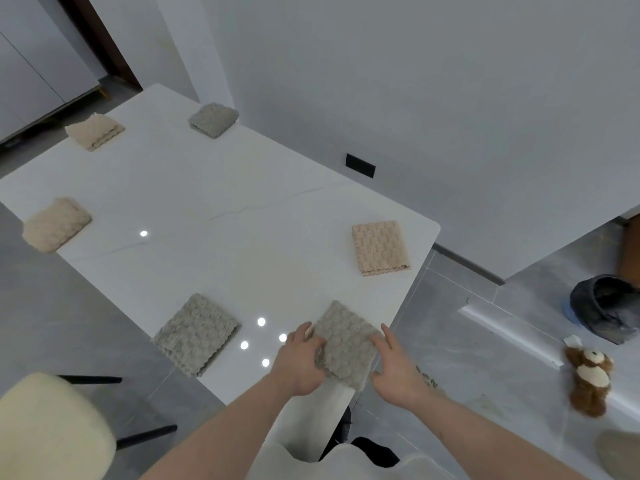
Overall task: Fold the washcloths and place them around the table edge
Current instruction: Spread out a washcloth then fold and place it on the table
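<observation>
Both hands flank what I log as the grey washcloth [344,344] at the table [242,209] corner: left hand [301,363] pinches its left edge, right hand [394,367] lies spread against its right edge. Cloth folded square, bumpy.

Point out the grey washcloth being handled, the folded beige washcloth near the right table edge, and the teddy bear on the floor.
Grey washcloth [346,344]: head view, middle of its top face.
Beige washcloth [380,247]: head view, centre of the fold.
Teddy bear [588,374]: head view, its white chest.
</observation>
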Available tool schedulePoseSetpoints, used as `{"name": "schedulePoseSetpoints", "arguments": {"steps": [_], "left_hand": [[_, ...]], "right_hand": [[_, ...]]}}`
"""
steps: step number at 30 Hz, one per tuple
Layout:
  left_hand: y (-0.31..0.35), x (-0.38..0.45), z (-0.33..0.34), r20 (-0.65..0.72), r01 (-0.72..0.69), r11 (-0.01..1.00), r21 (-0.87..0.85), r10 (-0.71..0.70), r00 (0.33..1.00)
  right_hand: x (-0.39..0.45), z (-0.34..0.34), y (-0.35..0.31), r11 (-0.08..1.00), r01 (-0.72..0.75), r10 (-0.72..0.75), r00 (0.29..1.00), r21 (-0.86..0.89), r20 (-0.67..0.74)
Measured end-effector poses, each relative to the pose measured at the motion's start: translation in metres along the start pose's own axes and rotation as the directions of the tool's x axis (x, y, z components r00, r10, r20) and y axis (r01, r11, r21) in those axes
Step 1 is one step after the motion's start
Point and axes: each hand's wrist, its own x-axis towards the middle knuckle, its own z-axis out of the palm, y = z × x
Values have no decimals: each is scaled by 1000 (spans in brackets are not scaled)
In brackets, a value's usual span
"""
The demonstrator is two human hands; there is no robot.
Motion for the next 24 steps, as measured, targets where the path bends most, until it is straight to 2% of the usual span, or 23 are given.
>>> {"name": "schedulePoseSetpoints", "arguments": {"steps": [2,4,9,12,15,21,24], "left_hand": [[-2,-3,6,-57,-92,982,165,103,993],[-3,-5,12,-14,-157,947,279,167,986],[-9,-3,13,213,-131,935,331,61,975],[-7,2,11,296,-99,933,345,-8,955],[-8,7,11,331,-106,925,366,-23,943],[4,11,-6,353,-136,887,441,-32,935],[13,13,-18,408,-172,872,458,-35,912]], "right_hand": [[-1,6,-5,997,52,-54,998,-60,-23],[-1,13,-9,992,69,-67,998,-103,18],[2,23,-16,987,21,3,989,-161,147],[8,29,-17,982,2,27,989,-191,147],[15,35,-17,977,-46,74,989,-206,130],[29,18,-38,958,-118,178,960,-262,217],[36,11,-43,962,-179,222,953,-208,205]]}}
